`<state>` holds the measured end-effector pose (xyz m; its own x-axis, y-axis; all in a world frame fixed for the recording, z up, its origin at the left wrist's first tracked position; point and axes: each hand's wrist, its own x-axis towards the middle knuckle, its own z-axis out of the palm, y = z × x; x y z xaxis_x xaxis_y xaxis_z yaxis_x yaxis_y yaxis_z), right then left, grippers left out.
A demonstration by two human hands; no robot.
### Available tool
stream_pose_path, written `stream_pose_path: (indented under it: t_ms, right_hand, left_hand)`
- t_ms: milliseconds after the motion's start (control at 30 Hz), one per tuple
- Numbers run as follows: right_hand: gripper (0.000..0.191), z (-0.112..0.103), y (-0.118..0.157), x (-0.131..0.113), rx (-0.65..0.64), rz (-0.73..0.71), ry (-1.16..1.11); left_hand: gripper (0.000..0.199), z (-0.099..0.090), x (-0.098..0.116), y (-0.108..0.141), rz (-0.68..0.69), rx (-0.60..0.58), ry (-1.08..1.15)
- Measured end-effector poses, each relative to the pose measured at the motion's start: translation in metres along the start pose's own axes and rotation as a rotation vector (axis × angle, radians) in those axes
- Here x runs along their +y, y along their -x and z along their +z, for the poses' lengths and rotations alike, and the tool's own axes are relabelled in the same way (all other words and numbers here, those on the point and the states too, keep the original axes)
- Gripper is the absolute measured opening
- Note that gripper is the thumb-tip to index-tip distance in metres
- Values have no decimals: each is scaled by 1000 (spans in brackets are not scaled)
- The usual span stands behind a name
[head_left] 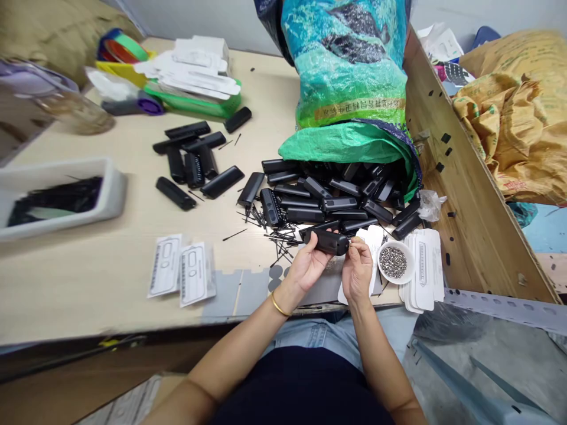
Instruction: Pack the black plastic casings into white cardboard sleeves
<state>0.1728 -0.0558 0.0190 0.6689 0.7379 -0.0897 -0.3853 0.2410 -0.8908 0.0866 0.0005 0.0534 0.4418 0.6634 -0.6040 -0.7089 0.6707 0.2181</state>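
Observation:
My left hand (305, 270) is wrapped round a black plastic casing (330, 242), held level just above the table's front edge. At the casing's right end, the fingers of my right hand (358, 273) are pinched together; what they hold, if anything, is too small to make out. Behind my hands, a heap of similar black casings (303, 214) spills from a green and blue woven sack (349, 77). Thin black sticks (283, 239) lie scattered to the left of the held casing. Beside my right hand stands a white bowl (410, 273) full of small metal pieces (393, 262).
Printed white cards (424, 268) are stacked right of the bowl; two bagged cards (194, 274) lie left. Further off are a white tub (116, 189), a loose group of casings (195, 168) and a green basket (199, 107). A wooden board (478, 195) walls the right side.

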Motion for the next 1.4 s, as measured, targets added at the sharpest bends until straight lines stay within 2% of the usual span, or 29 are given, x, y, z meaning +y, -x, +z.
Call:
stream_pose_path:
  t_ms: [100,200,500,633,767,833,933,1033,1100,1133,1200,1267,1333,1400]
  right_hand:
    - [13,3,0,0,6,60,-62]
    - [14,4,-1,0,6,59,-17]
    - [10,5,1,4,39,-33,85]
    - [3,2,3,5,40,-181,218]
    - [9,-5,9,6,-23,-352,446]
    - [13,-9,14,5,-87,-337,526]
    - [29,-16,18,-1,-200,-216,582]
    - [40,-33,12,-15,-156,-200,621]
    - [30,-47,-1,-28,-83,-262,717]
    - [22,-55,-9,-35,-91,-290,792]
    - [14,-68,-29,-48,-213,-331,989]
    - [13,-77,-48,-57,-378,-363,1217]
    - [17,-82,-66,-59,-494,-402,1422]
    - [26,-83,-80,-55,-561,-428,1569]
  left_hand:
    - [35,1,0,-1,-21,4,15]
    - [35,-1,0,-2,-24,-1,27]
    - [30,-3,0,-1,90,-20,11]
    - [22,-8,0,0,164,-45,-60]
    - [14,-9,1,-1,248,-79,-121]
    - [10,-7,5,0,278,-86,-139]
    - [11,-5,15,6,325,-103,-189]
    - [17,-15,23,16,412,-185,-414]
    - [21,-28,22,15,385,-259,-698]
    - [22,-34,21,12,354,-282,-828]
    - [22,-42,19,1,369,-252,-946]
    - [25,-41,22,-13,456,-175,-937]
    - [34,-32,32,-26,544,-113,-962]
    - [44,-18,46,-38,694,-52,-1092]
